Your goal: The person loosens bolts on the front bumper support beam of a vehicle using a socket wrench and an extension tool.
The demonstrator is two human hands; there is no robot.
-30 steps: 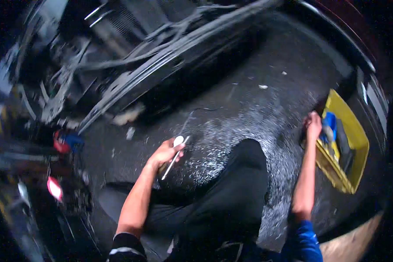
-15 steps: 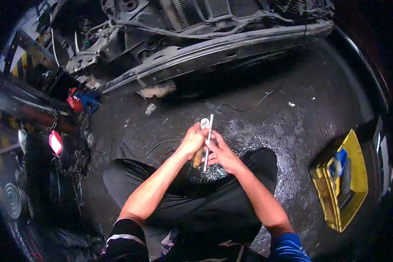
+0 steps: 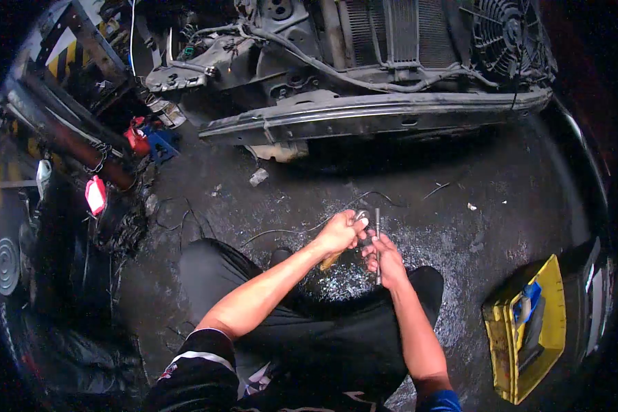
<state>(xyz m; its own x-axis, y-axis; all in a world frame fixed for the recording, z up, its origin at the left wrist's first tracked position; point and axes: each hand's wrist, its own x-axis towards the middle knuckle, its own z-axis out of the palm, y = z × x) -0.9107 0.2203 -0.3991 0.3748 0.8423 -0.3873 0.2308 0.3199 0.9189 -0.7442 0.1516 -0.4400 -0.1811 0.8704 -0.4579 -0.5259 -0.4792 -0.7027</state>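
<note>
Head view, metal rod [image 3: 378, 221]: in the right hand [image 3: 389, 263], over the floor [image 3: 432, 226] and in front of the bent legs [image 3: 213, 268]; it runs nearly straight up and down in the view, with a free end beyond the fingers above and below.
Right grip: thumb and curled fingers pinch the rod around its middle stretch.
Left grip: the left hand [image 3: 341, 234] is closed round a yellow-handled tool [image 3: 331, 261], the thumb lying near its round shiny end.
Between the hands: dark and crowded; I cannot tell whether rod and tool touch.
Rod's handling: probably stiff and fairly light, not fragile; smooth metal could turn or slip in greasy fingers, so mid-length looks the steadiest place to hold it.
Tool's handling: likely solid and heavier toward the metal end; the handle should give the surest hold, with the thumb close behind the head.
Rod's look: thin, straight, dull grey, with a pale streak of light along it.
Tool's look: a yellow-brown handle showing below the fist, a bright rounded end above; the rest is covered by the hand.
Floor's right edge: a yellow crate [image 3: 555, 316] with a blue item [image 3: 534, 295] inside, well apart from both hands.
Floor's far edge: a grey bumper bar [image 3: 378, 106] across a stripped car front, its fan [image 3: 505, 38] at the upper right.
Floor's surface: black, glossy and wet-looking near the knees.
</note>
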